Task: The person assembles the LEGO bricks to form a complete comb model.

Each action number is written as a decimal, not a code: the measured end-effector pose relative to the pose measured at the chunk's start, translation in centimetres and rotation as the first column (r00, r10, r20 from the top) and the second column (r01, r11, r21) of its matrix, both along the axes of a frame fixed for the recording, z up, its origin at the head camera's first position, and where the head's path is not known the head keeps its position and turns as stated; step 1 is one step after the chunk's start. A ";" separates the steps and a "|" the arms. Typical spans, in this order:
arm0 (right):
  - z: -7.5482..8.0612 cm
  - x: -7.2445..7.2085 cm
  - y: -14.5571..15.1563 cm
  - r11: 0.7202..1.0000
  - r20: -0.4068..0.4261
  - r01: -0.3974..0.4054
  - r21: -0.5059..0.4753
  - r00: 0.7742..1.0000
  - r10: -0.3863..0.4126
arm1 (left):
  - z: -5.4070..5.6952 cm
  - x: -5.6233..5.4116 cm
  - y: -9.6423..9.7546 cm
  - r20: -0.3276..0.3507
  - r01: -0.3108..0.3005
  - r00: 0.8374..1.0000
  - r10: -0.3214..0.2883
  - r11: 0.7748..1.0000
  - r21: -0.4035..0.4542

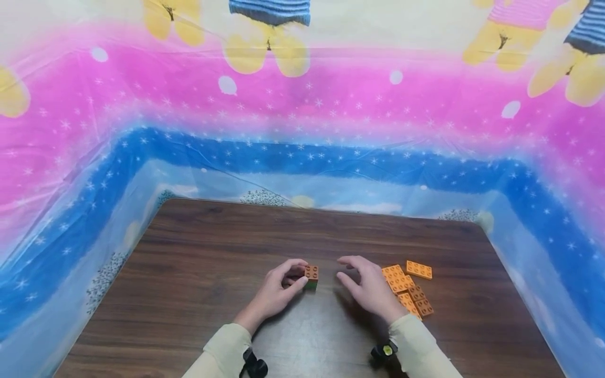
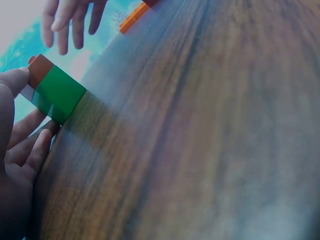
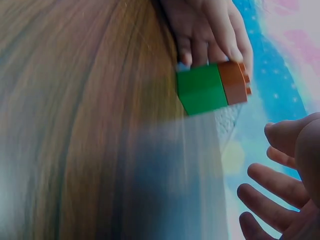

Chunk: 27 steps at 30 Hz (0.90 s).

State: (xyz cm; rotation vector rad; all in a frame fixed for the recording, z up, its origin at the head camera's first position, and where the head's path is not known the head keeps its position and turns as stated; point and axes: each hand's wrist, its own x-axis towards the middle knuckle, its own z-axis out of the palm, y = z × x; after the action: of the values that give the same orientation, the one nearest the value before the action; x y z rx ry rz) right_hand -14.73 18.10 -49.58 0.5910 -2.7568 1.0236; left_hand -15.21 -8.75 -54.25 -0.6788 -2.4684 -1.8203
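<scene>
A small stack stands on the table, a brown toy building brick (image 1: 311, 271) with studs on top of a green block (image 2: 60, 95). My left hand (image 1: 275, 290) holds the stack from its left side, the thumb against the brown brick (image 3: 233, 82) and the fingers on the far side. To the right of the stack, my right hand (image 1: 369, 287) is apart from it, fingers spread and nothing held. In the right wrist view, the right hand's fingertips (image 3: 255, 172) point toward the green block (image 3: 202, 90).
Beside my right wrist lie several orange bricks (image 1: 396, 278) and brown bricks (image 1: 424, 306) close together. One orange brick (image 1: 419, 269) lies a little farther back. A patterned cloth (image 1: 302, 121) hangs around the dark wooden table (image 1: 198, 252).
</scene>
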 end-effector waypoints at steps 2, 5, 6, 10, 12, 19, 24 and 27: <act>-0.1 0.0 0.9 1.000 -0.025 0.011 0.009 1.000 -0.011 | -0.1 0.0 0.0 -0.004 0.004 1.000 -0.004 1.000 -0.002; 0.1 0.0 2.2 0.999 -0.056 0.029 0.016 0.998 -0.028 | -0.1 0.1 0.0 0.000 0.004 1.000 -0.004 1.000 0.000; 0.1 0.0 2.7 0.999 -0.064 0.036 0.020 0.997 -0.035 | -0.1 0.1 0.0 0.002 0.003 1.000 -0.003 1.000 0.001; 0.6 -0.1 4.4 0.997 -0.070 0.071 0.026 0.995 -0.069 | 0.1 0.1 0.0 0.016 -0.005 1.000 0.005 1.000 0.012; 0.7 -0.1 5.3 0.995 -0.066 0.092 0.034 0.994 -0.090 | 0.2 0.1 0.0 0.023 -0.007 1.000 0.007 1.000 0.015; 0.7 0.1 8.4 0.983 -0.057 0.164 0.086 0.986 -0.160 | 0.3 0.3 0.2 0.025 -0.020 0.999 0.020 1.000 0.020; 0.3 0.0 10.6 0.969 -0.060 0.214 0.124 0.976 -0.208 | 0.3 0.3 0.2 0.028 -0.022 0.999 0.021 1.000 0.012; 0.0 -0.1 11.9 0.961 -0.039 0.236 0.143 0.972 -0.233 | 0.3 0.3 0.2 0.028 -0.013 1.000 0.013 1.000 0.010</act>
State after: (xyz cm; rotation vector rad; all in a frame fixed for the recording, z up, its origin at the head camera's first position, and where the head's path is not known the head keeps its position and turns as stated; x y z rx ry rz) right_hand -14.82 29.95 -49.56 0.2802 -2.8136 0.7630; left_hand -14.93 -8.57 -53.90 -0.6389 -2.4729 -1.8497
